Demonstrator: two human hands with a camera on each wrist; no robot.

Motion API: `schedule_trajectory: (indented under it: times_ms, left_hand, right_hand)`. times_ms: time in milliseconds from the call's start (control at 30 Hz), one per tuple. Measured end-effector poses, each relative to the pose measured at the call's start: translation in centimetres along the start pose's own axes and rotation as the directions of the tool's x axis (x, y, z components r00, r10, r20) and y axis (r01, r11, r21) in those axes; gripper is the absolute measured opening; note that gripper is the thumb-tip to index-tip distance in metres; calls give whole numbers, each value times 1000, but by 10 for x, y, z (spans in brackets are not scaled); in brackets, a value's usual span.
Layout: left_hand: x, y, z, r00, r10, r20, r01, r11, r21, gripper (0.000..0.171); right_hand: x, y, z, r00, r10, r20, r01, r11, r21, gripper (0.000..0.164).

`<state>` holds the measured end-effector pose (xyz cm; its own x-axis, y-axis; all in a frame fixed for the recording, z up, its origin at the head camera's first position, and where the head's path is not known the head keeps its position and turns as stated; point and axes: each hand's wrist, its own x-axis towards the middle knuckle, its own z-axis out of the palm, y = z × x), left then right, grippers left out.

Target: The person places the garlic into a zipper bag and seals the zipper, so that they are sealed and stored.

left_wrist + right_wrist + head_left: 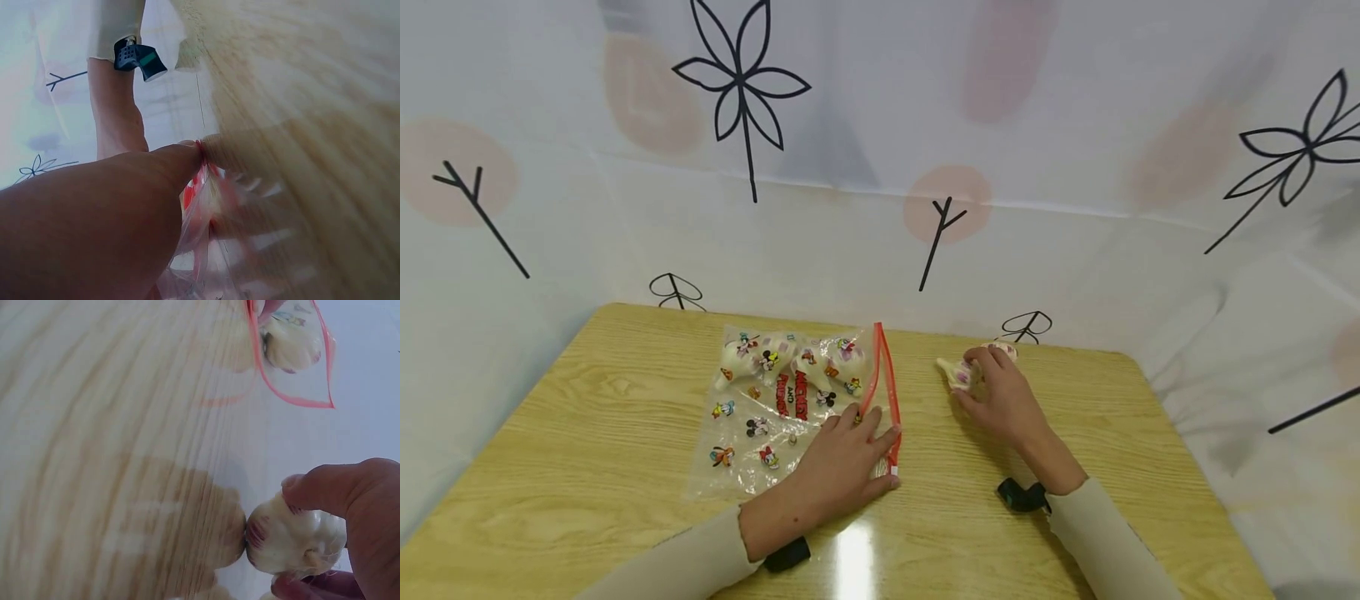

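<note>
A clear zip bag (741, 425) with cartoon prints lies on the table, several garlic bulbs (775, 350) inside it. Its red-edged mouth (880, 358) faces right and gapes in the right wrist view. My left hand (842, 462) rests over the mouth's near end, fingers extended and touching the red edge; the left wrist view shows the thumb against that edge. To the right, my right hand (1003, 396) pinches a white and purple garlic bulb (281, 534) between thumb and fingers. Another bulb (1006, 348) shows just beyond the fingers, partly hidden.
The wooden table (587, 467) has a glossy, reflecting surface. A white cloth (850, 242) with line-drawn flowers hangs behind it and at both sides. A black wrist camera (1021, 495) sits at the right cuff, and another black device (787, 555) at the left.
</note>
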<state>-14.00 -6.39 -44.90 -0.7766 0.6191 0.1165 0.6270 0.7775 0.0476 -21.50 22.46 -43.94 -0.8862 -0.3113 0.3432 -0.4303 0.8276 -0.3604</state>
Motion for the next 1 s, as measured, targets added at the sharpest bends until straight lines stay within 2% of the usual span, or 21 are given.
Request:
schedule_trajectory:
  times_ms: [267, 433, 767, 1000]
  left_hand:
    - [-1, 0, 0, 1000, -1, 7, 1, 1000, -9, 66]
    - [0, 0, 0, 1000, -3, 9, 3, 1000, -16, 66]
    - [-1, 1, -1, 1000, -4, 12, 4, 1000, -9, 67]
    - [-1, 0, -1, 1000, -2, 5, 2, 1000, 7, 67]
  right_hand:
    - [1, -1, 3, 999, 2, 38, -5, 997, 80, 55]
    - [1, -2, 5, 999, -3, 33, -1, 993, 122, 56]
    - [1, -12, 5, 998, -15, 62, -3, 960, 281, 64]
    - [1, -21, 8, 997, -40, 71, 17, 954, 299, 63]
